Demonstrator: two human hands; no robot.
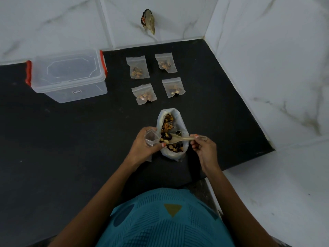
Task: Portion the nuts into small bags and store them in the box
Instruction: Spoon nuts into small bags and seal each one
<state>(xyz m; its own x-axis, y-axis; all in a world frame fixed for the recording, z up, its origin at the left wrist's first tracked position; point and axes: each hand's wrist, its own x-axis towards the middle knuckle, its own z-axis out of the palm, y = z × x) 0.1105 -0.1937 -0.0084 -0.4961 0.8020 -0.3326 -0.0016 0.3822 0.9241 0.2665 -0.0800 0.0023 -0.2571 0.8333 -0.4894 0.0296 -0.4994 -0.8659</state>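
Right hand (pixel 204 148) pinches the spoon (pixel 181 138) handle, bowl down in the nut sack (pixel 171 132), frame centre. Left hand (pixel 146 145) grips an empty small bag (pixel 151 138), mouth open, touching the sack's left rim.

Risk: narrow mouth, so nuts may spill on the counter (pixel 71 139).

Nuts mixed brown, broken. Four filled bags (pixel 144 94) above centre; lidded box (pixel 69 75) upper left.

Light's looking soft and kinda dim overall, with shadows coming out faint. The black desk (pixel 80 139) around the left hand (pixel 145 142) and right hand (pixel 204 148) is swallowing detail, while the marble wall (pixel 267 59) beyond and right of them is glowing brighter. The wide-angle lens is bending the edges, and everything's looking slightly soft.
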